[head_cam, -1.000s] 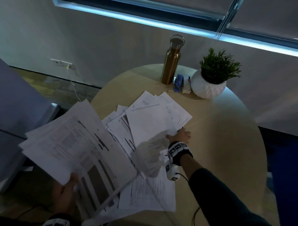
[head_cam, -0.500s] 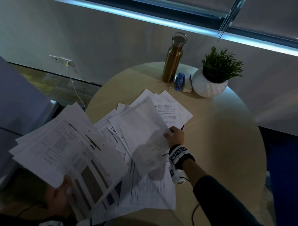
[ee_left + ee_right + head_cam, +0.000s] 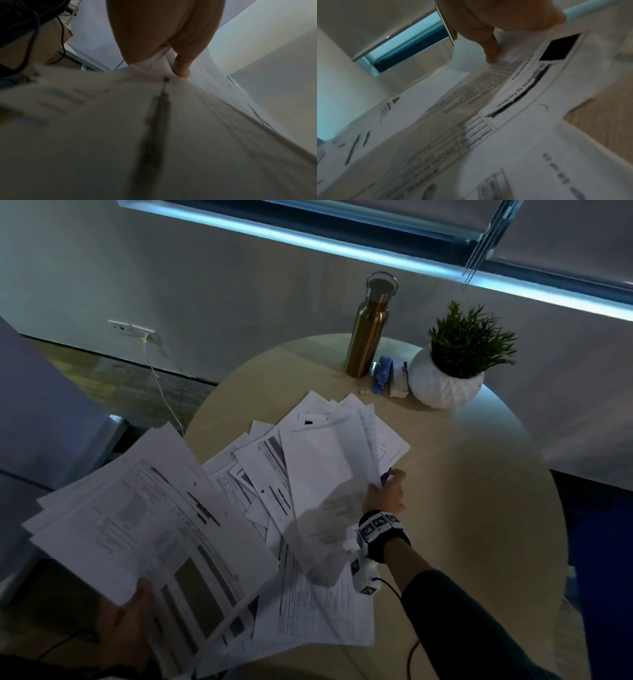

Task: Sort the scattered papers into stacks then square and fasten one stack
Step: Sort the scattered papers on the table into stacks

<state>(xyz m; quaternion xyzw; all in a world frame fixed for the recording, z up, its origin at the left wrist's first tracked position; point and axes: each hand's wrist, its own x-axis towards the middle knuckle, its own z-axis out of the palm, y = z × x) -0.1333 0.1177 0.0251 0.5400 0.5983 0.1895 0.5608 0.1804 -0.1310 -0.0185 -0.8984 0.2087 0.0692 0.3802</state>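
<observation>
My left hand [image 3: 126,625] grips fanned bundle of printed sheets [image 3: 144,529] at near edge, thumb on top, held over near-left rim of round surface [image 3: 479,508]. My right hand [image 3: 385,494] pinches edge of lifted sheet [image 3: 329,474], fingers [image 3: 489,54] curled round it, above scattered papers [image 3: 308,611] mid-surface. Print blurred, some lines blacked out; no writing legible. Far side: gold bottle [image 3: 368,330], white plant pot [image 3: 445,385].
</observation>
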